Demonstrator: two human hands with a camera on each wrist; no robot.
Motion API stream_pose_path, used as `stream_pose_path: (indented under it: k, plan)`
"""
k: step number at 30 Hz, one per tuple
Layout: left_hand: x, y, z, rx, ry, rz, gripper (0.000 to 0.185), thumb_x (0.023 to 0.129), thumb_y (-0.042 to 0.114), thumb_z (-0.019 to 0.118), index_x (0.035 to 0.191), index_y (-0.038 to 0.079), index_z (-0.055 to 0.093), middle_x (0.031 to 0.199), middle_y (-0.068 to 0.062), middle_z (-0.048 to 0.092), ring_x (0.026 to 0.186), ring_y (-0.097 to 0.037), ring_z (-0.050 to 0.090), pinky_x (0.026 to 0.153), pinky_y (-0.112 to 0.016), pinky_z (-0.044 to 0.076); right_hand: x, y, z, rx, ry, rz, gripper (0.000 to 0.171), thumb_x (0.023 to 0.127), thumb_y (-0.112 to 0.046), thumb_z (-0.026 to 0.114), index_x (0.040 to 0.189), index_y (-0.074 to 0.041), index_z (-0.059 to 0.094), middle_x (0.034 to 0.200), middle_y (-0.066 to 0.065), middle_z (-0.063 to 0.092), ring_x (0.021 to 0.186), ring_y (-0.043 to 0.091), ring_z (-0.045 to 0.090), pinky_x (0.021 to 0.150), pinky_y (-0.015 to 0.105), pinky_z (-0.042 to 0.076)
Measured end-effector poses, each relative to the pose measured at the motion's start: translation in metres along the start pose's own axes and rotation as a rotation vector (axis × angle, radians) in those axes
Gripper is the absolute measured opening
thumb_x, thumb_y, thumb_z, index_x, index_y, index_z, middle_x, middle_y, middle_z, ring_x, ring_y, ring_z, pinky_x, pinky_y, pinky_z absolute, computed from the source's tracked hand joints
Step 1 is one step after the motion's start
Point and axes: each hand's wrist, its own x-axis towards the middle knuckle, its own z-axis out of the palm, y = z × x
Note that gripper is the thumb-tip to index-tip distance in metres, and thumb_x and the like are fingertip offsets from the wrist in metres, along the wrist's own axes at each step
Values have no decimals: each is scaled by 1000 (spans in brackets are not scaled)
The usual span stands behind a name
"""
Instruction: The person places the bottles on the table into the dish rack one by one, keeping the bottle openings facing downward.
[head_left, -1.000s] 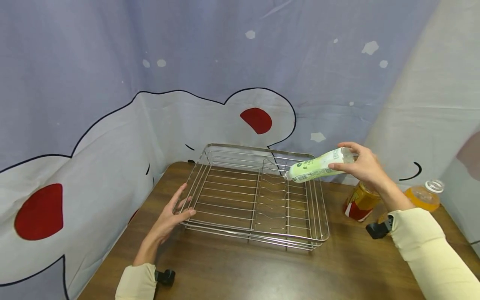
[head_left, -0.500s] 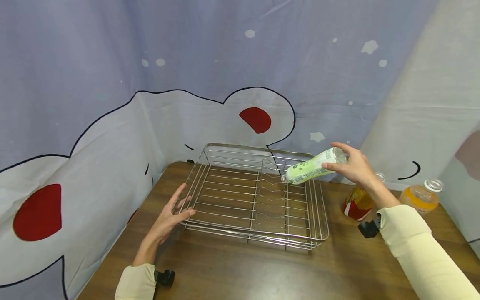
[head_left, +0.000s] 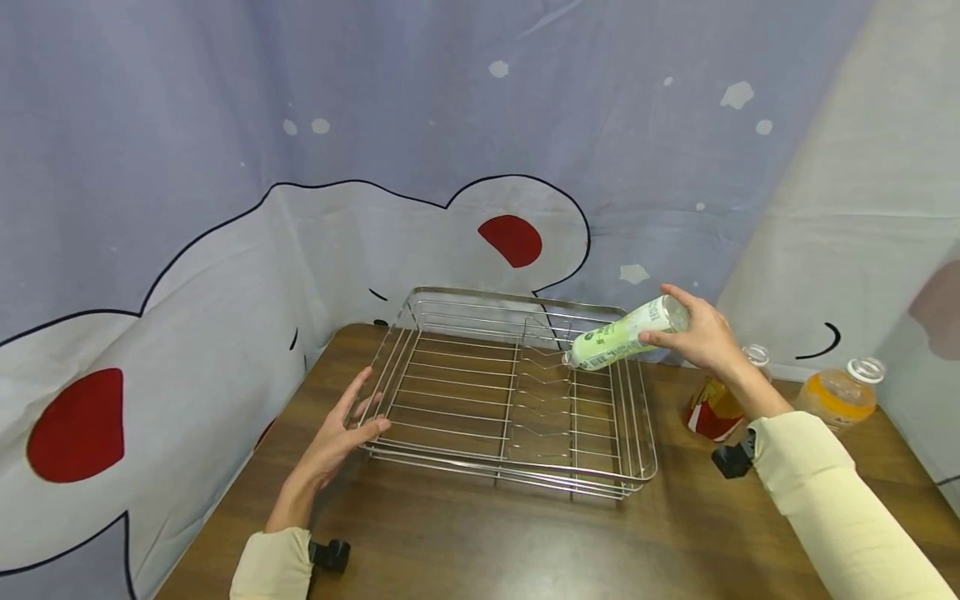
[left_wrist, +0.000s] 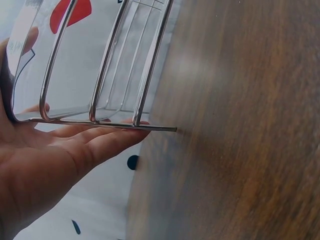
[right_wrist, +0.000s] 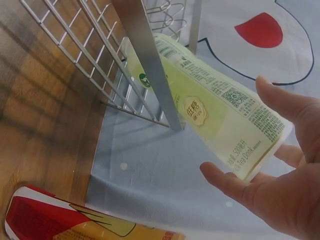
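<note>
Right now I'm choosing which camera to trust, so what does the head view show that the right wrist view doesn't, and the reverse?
Only the head view shows the left hand resting open against the wire rack's left edge, the orange bottle at the far right, and the whole table.

Only the right wrist view shows the green bottle's label print and code up close, and the gap between it and the palm.

Both show the right hand with its grip on the green bottle, tilted over the rack's right end, and the red and yellow bottle beside the rack.
</note>
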Motion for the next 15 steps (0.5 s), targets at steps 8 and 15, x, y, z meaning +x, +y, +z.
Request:
stream_pose_path:
  k: [8, 15]
  plan:
    - [0, 0, 0, -16, -4, 14, 89, 96, 10, 64, 161, 27, 5, 163, -12, -6, 147, -37, 17, 98, -16, 38, -4, 1, -5, 22, 7, -6, 96, 81, -29, 84, 154, -1, 28, 149, 32, 34, 127, 51, 40, 96, 64, 38]
    - [0, 0, 0, 5, -4, 5, 89, 96, 11, 63, 160, 29, 5, 164, -9, -7, 147, -36, 16, 105, -28, 36, -12, -2, -24, 66, 33, -13, 98, 81, -28, 84, 155, -3, 24, 153, 31, 29, 135, 53, 30, 100, 69, 32]
